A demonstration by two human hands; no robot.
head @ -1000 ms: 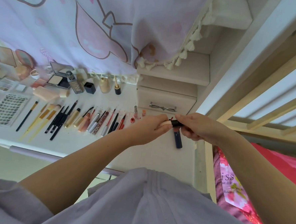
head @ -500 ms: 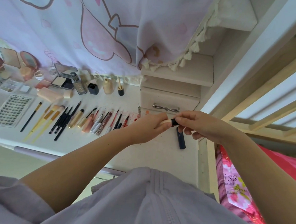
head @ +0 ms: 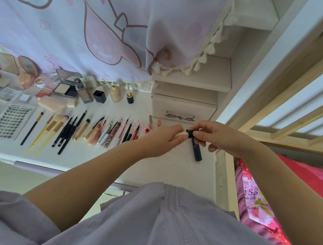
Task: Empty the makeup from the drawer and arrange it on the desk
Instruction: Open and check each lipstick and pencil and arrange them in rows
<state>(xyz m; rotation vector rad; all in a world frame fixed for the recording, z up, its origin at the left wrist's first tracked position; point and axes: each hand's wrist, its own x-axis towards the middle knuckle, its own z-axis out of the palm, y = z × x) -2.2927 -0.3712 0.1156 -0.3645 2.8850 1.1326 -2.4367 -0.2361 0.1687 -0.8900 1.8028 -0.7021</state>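
Note:
My left hand (head: 163, 139) and my right hand (head: 215, 138) meet above the white desk (head: 154, 163), just in front of the small drawer (head: 183, 109) with a bow handle. Together they hold a small makeup tube (head: 186, 133): my left fingers pinch its cream body and my right fingers pinch its black cap. A dark blue tube (head: 196, 150) lies on the desk under my right hand. Left of my hands, a row of brushes, pencils and lip glosses (head: 92, 131) lies side by side.
Compacts, bottles and palettes (head: 68, 90) stand along the back of the desk. A false-lash card (head: 9, 120) lies at the far left. A pink curtain (head: 105, 33) hangs above. A bed with a red and pink cover (head: 266, 195) and wooden rails is at the right.
Both hands stay joined on the small tube near the drawer. The view has shifted slightly; the hands have barely moved.

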